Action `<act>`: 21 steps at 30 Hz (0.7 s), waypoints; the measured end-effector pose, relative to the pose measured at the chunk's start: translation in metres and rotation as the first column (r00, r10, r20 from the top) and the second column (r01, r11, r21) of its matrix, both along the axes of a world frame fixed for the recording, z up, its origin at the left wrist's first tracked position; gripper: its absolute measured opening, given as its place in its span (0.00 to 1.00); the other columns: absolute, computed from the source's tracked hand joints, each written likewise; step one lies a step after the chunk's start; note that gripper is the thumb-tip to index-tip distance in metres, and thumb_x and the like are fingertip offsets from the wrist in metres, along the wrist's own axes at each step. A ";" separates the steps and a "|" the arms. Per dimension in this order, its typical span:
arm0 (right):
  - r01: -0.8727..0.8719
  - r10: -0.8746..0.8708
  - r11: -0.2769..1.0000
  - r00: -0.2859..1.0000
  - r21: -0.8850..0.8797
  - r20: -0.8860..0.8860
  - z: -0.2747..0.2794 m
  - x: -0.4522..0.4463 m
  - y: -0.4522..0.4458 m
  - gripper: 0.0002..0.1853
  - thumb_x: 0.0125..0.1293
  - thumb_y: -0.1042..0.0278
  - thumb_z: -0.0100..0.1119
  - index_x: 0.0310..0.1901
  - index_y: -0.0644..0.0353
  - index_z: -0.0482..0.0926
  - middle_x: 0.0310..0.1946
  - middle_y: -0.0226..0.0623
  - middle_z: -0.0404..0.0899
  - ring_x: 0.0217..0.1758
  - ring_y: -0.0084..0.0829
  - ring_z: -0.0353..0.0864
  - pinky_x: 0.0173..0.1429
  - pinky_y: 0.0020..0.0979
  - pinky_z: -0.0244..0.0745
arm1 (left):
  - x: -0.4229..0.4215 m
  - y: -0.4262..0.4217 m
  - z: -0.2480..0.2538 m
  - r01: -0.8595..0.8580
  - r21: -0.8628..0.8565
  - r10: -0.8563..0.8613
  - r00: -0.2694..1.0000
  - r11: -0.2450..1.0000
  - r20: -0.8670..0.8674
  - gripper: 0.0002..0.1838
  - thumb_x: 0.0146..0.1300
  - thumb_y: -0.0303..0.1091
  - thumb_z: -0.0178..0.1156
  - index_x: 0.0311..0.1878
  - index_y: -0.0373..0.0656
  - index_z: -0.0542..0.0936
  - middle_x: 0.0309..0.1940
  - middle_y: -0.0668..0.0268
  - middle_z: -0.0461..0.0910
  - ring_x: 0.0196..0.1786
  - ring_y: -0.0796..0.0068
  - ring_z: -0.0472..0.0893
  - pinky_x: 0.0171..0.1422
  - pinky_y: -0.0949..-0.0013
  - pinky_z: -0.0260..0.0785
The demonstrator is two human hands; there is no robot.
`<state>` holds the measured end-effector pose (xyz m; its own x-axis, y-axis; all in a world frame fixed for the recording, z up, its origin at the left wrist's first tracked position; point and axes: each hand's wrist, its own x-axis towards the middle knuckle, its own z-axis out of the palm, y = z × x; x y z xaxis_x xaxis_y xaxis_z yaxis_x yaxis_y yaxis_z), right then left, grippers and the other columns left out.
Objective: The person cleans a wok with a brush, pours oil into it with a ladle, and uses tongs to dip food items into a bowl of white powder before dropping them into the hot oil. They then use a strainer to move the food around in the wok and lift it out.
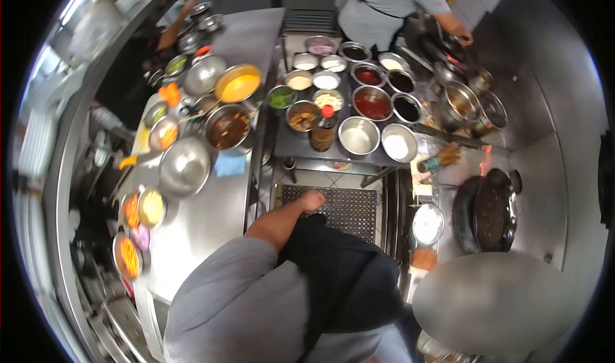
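Observation:
My left hand (312, 200) is in front of my dark apron (346, 267), over the black floor mat (352, 212). Its fingers look curled into a fist, and nothing shows in it. My right hand is out of sight. A large, blurred grey oval (500, 302), close to the camera at lower right, hides part of the stove side; whether a hand holds it cannot be seen. Nearby on the right burner, a dark wok (493, 209) sits tilted with a small flame (485, 160) behind it. A steel bowl with bright glare (428, 225) stands left of the wok.
Sauce and ingredient bowls (372, 103) and a red-capped bottle (324, 132) crowd the table ahead. The left counter (211, 203) carries a colander (184, 166), a blue cloth (230, 162) and vegetable bowls (127, 257). A co-worker (391, 8) stands at the far stove; another person's arm (176, 27) reaches in upper left.

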<state>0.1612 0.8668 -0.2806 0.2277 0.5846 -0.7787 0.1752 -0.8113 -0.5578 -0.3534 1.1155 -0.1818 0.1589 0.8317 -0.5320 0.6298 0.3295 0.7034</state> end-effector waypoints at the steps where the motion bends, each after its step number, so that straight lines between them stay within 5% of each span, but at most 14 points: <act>1: -0.084 0.085 0.995 0.996 0.053 0.001 0.001 0.012 0.022 0.07 0.70 0.70 0.53 0.37 0.60 0.80 0.29 0.35 0.82 0.26 0.27 0.79 0.31 0.29 0.76 | 0.002 -0.020 -0.004 -0.130 0.131 0.122 0.990 0.983 0.068 0.12 0.62 0.35 0.53 0.33 0.41 0.84 0.29 0.56 0.85 0.30 0.62 0.84 0.39 0.59 0.77; 2: -0.173 0.173 0.979 0.985 0.112 0.007 0.004 0.023 0.044 0.07 0.70 0.69 0.54 0.37 0.60 0.80 0.29 0.35 0.82 0.26 0.27 0.79 0.31 0.29 0.76 | 0.002 -0.041 -0.006 -0.160 0.130 0.154 0.986 0.978 0.058 0.12 0.62 0.35 0.53 0.33 0.41 0.84 0.29 0.56 0.85 0.30 0.62 0.84 0.39 0.59 0.77; 4: -0.322 0.326 0.920 0.945 0.223 0.022 0.012 0.034 0.091 0.07 0.70 0.69 0.54 0.36 0.61 0.80 0.28 0.34 0.82 0.25 0.27 0.79 0.31 0.29 0.76 | -0.002 -0.085 -0.008 -0.359 0.446 0.383 0.923 0.820 0.038 0.10 0.65 0.34 0.54 0.38 0.42 0.85 0.24 0.61 0.82 0.26 0.73 0.81 0.34 0.66 0.74; 7: -0.472 0.481 0.828 0.875 0.303 0.048 0.057 0.015 0.149 0.08 0.70 0.68 0.55 0.35 0.61 0.80 0.27 0.34 0.81 0.25 0.27 0.78 0.31 0.29 0.76 | -0.014 -0.139 0.032 -0.494 0.519 0.576 0.817 0.698 0.003 0.10 0.64 0.32 0.56 0.42 0.42 0.85 0.32 0.57 0.84 0.33 0.64 0.84 0.40 0.62 0.76; 9: -0.308 0.323 0.943 0.939 0.126 -0.115 0.116 -0.022 0.160 0.09 0.70 0.69 0.54 0.32 0.62 0.77 0.26 0.33 0.79 0.24 0.27 0.77 0.29 0.30 0.75 | -0.023 -0.171 0.084 -0.543 0.602 0.735 0.669 0.586 -0.111 0.11 0.63 0.34 0.56 0.44 0.43 0.84 0.39 0.55 0.84 0.42 0.55 0.82 0.48 0.58 0.75; 11: -0.286 0.312 0.949 0.918 0.133 -0.245 0.099 -0.028 0.158 0.10 0.71 0.70 0.53 0.31 0.63 0.76 0.25 0.33 0.78 0.24 0.27 0.77 0.30 0.30 0.75 | -0.045 -0.200 0.117 -0.552 0.596 0.796 0.533 0.583 -0.286 0.17 0.62 0.37 0.57 0.52 0.43 0.80 0.51 0.54 0.81 0.54 0.52 0.79 0.58 0.55 0.71; 13: -0.237 0.289 0.956 0.869 0.173 -0.403 0.046 -0.019 0.154 0.10 0.71 0.70 0.52 0.32 0.64 0.77 0.26 0.34 0.78 0.27 0.28 0.78 0.34 0.30 0.76 | -0.064 -0.229 0.121 -0.540 0.574 0.788 0.450 0.615 -0.420 0.22 0.62 0.38 0.57 0.58 0.43 0.78 0.58 0.54 0.78 0.59 0.52 0.78 0.62 0.53 0.69; 15: -0.322 0.475 0.867 0.765 0.381 -0.435 -0.069 0.009 0.138 0.09 0.70 0.70 0.54 0.35 0.66 0.79 0.29 0.36 0.81 0.31 0.30 0.80 0.39 0.31 0.77 | -0.080 -0.245 0.111 -0.503 0.371 0.565 0.314 0.780 -0.763 0.33 0.63 0.42 0.56 0.70 0.40 0.65 0.71 0.53 0.64 0.69 0.53 0.69 0.70 0.48 0.61; 16: -0.314 0.569 0.797 0.676 0.516 -0.468 -0.132 0.026 0.131 0.09 0.70 0.70 0.54 0.37 0.67 0.80 0.31 0.37 0.82 0.34 0.30 0.81 0.42 0.31 0.78 | -0.082 -0.240 0.122 -0.507 0.370 0.566 0.314 0.779 -0.762 0.33 0.63 0.42 0.56 0.70 0.40 0.65 0.71 0.53 0.64 0.69 0.53 0.69 0.70 0.48 0.61; 18: -0.425 0.561 0.816 0.746 0.391 -0.359 -0.116 0.030 0.116 0.09 0.69 0.70 0.55 0.37 0.66 0.81 0.31 0.37 0.83 0.34 0.30 0.81 0.43 0.30 0.78 | -0.085 -0.227 0.155 -0.552 -0.010 0.338 0.523 0.834 -0.783 0.38 0.65 0.43 0.52 0.75 0.37 0.54 0.77 0.53 0.53 0.75 0.53 0.61 0.74 0.46 0.55; 21: -0.489 0.543 0.836 0.801 0.249 -0.252 -0.076 0.039 0.095 0.08 0.68 0.70 0.56 0.38 0.64 0.81 0.32 0.36 0.83 0.35 0.29 0.81 0.43 0.30 0.78 | -0.097 -0.207 0.152 -0.541 -0.171 0.217 0.579 0.823 -0.786 0.35 0.66 0.41 0.52 0.74 0.38 0.58 0.75 0.52 0.57 0.74 0.53 0.62 0.74 0.49 0.56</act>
